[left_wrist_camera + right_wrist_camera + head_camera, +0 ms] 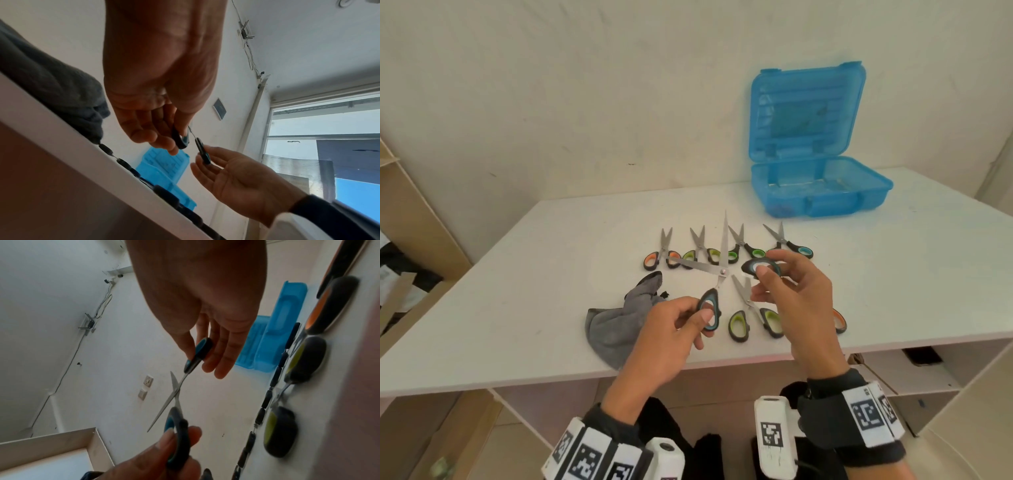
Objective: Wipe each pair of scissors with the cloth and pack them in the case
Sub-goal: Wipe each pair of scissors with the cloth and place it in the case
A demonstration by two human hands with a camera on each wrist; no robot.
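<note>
The task looks barely begun. The blue case (822,192) stands open at the far right of the counter (517,308), its lid propped upright, and no scissors can be seen inside it. The left hand (674,329) pinches one teal-lined handle loop of the large scissors (719,270), and the right hand (787,291) pinches the other, so the pair is held above the counter with its blades spread wide apart. The grey cloth (616,318) lies crumpled on the counter just left of the left hand, with neither hand on it, so this pair does not appear to have been wiped yet. Four smaller scissors lie in a row beyond the hands, a green-handled pair (753,315) lies between them, and an orange handle (839,320) shows past the right wrist. By my reading, every pair is yet to be wiped and packed.
</note>
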